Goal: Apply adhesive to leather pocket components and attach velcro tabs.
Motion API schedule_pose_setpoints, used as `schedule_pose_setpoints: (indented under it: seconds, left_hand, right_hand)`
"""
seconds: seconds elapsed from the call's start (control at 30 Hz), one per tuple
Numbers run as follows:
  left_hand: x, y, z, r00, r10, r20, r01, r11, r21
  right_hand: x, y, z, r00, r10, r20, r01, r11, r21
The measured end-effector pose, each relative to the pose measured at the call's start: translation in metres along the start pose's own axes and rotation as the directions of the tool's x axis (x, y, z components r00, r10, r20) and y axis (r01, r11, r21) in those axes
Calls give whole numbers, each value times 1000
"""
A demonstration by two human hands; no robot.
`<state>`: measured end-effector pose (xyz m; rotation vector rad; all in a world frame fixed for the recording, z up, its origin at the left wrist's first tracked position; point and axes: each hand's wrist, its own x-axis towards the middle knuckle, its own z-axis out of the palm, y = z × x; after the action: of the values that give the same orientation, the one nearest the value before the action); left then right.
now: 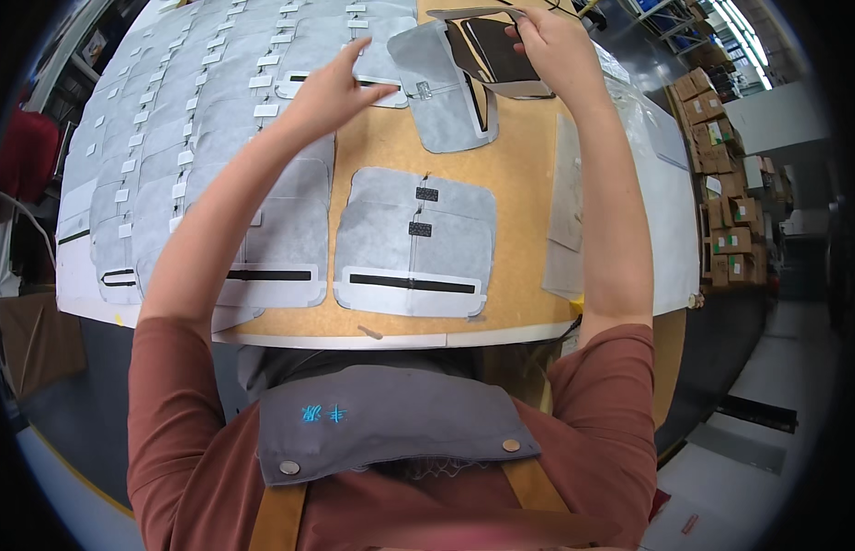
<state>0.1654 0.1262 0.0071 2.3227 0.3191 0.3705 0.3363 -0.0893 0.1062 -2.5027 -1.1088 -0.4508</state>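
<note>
My left hand (340, 92) hovers over the table's far part, fingers spread and holding nothing, beside a light grey panel (303, 62) with a black strip. My right hand (549, 46) pinches the top edge of a dark brown panel (496, 53) with tan edges and a grey rim, tilted at the far side. Just left of it, partly under it, lies a grey panel (432, 115) with a black slot. Nearer to me rests another grey panel (372, 225) with rounded corners, two small black patches and a long black strip along its white lower band.
Overlapping rows of grey panels (207, 101) with small white tags cover the table's left side. Clear plastic sheeting (567, 193) lies along the right of the brown tabletop (528, 239). Stacked cardboard boxes (721, 147) stand beyond the table at right.
</note>
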Motion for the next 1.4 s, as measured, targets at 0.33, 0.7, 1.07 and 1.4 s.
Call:
schedule_pose_setpoints:
  seconds: [0.33, 0.7, 1.07, 1.4]
  left_hand:
    - [124, -3, 42, 982, 135, 130, -151, 981, 122]
    - [194, -38, 101, 979, -190, -80, 169, 962, -214]
    - [-88, 81, 20, 722, 220, 655, 324, 729, -603]
    - [-197, 62, -5, 841, -75, 536, 541, 143, -829]
  right_hand:
    - [-6, 13, -58, 983, 177, -46, -162, 961, 224]
    - [-44, 12, -123, 934, 343, -105, -151, 641, 753]
    - [-126, -42, -51, 927, 257, 273, -232, -180, 956]
    - [-301, -91, 27, 865, 177, 469, -265, -633, 728]
